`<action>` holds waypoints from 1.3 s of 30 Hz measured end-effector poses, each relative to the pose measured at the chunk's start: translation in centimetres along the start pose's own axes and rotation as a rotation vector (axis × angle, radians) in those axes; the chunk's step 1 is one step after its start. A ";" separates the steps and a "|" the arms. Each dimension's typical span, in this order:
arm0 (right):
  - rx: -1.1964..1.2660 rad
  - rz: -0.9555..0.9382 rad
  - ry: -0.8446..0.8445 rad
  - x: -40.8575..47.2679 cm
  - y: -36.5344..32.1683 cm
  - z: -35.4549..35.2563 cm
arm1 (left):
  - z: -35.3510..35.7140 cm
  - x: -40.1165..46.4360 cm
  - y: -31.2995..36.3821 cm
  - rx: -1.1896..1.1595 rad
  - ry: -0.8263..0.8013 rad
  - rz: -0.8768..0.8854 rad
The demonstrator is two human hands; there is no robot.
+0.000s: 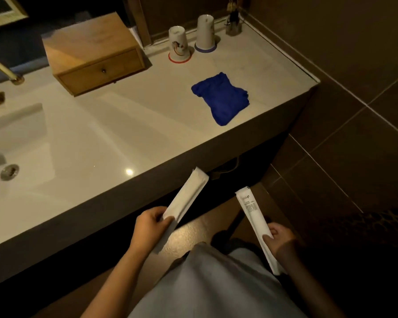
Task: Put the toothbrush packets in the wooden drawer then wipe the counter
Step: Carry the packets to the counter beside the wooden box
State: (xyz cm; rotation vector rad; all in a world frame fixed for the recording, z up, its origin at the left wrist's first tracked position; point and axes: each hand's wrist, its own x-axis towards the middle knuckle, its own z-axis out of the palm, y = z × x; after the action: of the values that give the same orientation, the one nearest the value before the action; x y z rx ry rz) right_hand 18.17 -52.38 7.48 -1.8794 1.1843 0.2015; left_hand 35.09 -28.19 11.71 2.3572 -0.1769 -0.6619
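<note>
1. Left hand (151, 228): fingers and thumb pinched around the lower part of the left toothbrush packet (184, 207), held in the air in front of the counter edge, below counter level.
2. Left toothbrush packet: long, white, plain face up. Long axis runs diagonally; upper end points up and to the right toward the counter edge, lower end projects below the hand toward the person.
3. Right hand (282, 241): thumb and fingers pinched on the right toothbrush packet (254, 220), over the dark floor, well apart from the counter.
4. Right toothbrush packet: long, white, dark print near the upper end. Long axis near upright in view, upper end leaning slightly left, lower end extending below the hand.
5. The two packets are apart, not touching.
6. Counter (147, 125): pale, glossy, with a sink basin (21, 143) at left.
7. Wooden drawer (94, 53): small box at the back of the counter, single front with a knob, closed.
8. Blue cloth (221, 98): folded, lying on the counter to the right of the drawer, near the front edge.
9. Two cups (179, 44): inverted, at the back, right of the drawer.
10. Small holder (233, 25): in the far corner; contents unclear.
11. Gold tap (0, 67): left edge, beside the basin.
</note>
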 end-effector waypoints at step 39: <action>0.255 -0.291 -0.225 20.3 -37.6 2.5 | -11.7 25.7 16.1 -0.609 0.135 -0.225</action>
State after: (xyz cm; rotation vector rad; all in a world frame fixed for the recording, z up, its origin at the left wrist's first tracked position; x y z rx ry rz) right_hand 59.53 -57.81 17.12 -1.7278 0.7373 0.0928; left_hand 63.98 -41.31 18.98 1.8312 0.3149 -0.5591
